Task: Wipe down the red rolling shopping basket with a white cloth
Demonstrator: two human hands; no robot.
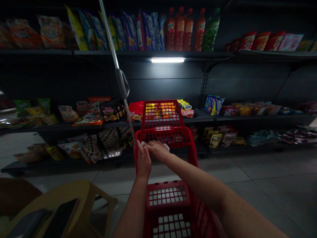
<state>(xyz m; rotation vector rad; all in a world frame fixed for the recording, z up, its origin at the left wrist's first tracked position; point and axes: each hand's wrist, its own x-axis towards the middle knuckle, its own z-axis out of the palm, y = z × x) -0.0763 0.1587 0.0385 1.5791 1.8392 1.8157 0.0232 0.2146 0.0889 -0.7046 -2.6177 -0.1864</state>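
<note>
My left hand [143, 162] and right hand [158, 151] meet over the rim of a red plastic shopping cart [192, 148]. A small piece of white cloth or tissue [166, 147] lies under them, with one edge showing past my left fingertips and another just beyond my right hand. My fingers [155, 147] are pressed together and curved down over it, though I cannot tell whether they pinch it. A chrome pole [111, 43] stands just left of my hands, facing shelves of snack bags [89, 119].
</note>
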